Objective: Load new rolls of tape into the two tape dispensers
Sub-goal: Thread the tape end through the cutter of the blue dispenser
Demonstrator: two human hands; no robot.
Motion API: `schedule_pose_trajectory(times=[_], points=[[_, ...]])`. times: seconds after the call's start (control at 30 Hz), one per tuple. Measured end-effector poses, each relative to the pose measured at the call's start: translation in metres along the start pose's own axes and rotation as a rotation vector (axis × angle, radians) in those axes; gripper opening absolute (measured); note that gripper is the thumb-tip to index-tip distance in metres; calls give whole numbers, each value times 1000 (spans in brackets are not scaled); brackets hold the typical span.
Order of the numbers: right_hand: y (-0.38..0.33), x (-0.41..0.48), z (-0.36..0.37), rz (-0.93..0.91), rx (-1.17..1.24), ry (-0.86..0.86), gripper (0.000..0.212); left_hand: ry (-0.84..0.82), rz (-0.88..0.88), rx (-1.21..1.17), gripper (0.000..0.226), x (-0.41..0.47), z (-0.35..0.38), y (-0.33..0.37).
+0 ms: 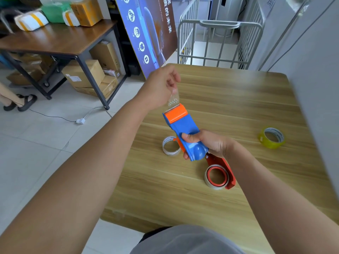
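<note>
A: While the right hand [207,143] is wrapped around the handle end of the blue dispenser [185,132], where does the left one sit?

B: The left hand [161,87] is raised just above the dispenser's orange front plate [176,113], fingers pinched on a short strip of clear tape [173,99] that hangs down to the serrated edge.

A: So both hands are gripping something?

B: Yes. The right is clenched on the blue dispenser, held in the air over the wooden table [229,99], nose pointing away from the person. The left grasps only the tape end.

A: And the other items?

B: The red dispenser [227,171] lies flat on the table, near the right wrist, with a roll [216,176] seated on its red hub. A nearly spent roll [170,145] stands on the table just left of the blue dispenser, partly behind it. A yellowish roll [272,138] lies well apart, toward the table's right side.

A: Is a roll inside the blue one?

B: I cannot tell; the casing hides it.
</note>
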State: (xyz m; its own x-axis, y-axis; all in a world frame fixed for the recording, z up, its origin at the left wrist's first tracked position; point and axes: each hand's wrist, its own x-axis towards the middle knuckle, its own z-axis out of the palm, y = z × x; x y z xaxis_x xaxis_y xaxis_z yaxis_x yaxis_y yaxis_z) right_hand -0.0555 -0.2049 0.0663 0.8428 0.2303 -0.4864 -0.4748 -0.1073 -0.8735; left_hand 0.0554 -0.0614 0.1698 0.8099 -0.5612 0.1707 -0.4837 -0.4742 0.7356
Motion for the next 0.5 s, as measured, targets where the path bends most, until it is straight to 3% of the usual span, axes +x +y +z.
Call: schedule_pose_trajectory(times=[0.2,0.3,0.5], points=[[-2,1,-9,39,-18,98,54,-62,14,-11,30,2,4,2],[-3,5,-8,57,-11,140,50,-72,-18,-29,29,-2,10,-7],[-1,-1,-12,66,-202,125,41,115,-127,-163,27,-3,-2,-19]])
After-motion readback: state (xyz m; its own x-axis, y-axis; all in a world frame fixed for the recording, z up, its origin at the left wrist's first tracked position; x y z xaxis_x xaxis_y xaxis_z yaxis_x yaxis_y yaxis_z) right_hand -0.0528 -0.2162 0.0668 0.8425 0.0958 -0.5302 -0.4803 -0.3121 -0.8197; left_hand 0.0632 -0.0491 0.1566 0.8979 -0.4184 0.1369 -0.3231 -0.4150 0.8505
